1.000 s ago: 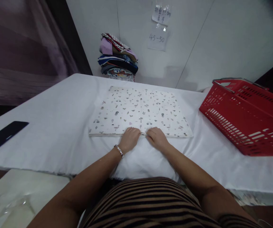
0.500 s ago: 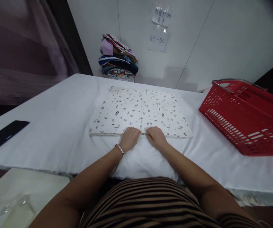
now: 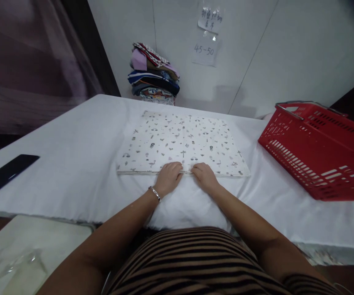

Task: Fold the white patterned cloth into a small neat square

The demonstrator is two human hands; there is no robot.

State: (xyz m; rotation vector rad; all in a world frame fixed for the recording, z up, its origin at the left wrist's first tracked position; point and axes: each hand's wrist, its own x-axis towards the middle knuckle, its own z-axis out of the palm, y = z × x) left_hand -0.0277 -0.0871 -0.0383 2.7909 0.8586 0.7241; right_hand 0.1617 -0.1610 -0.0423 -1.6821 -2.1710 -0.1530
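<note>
A folded white cloth (image 3: 177,141) printed with small grey palms, flamingos and rainbows lies flat before me, its layers stacked at the near edge. My left hand (image 3: 170,177) is closed on the middle of that edge, fingers on top and thumb in front. Just to its right, my right hand (image 3: 205,176) pinches the same edge, with a small gap between the two hands. The undersides of the fingers are hidden. A silver bracelet (image 3: 155,193) circles my left wrist.
The white-covered table (image 3: 81,164) carries a black phone-like slab (image 3: 7,174) at left and a red plastic basket (image 3: 315,151) at right. Several folded cloths (image 3: 154,73) are piled by the far wall. A pale surface (image 3: 47,241) sits lower left.
My hands have moved very slightly apart along the cloth's near edge. The cloth itself lies as before.
</note>
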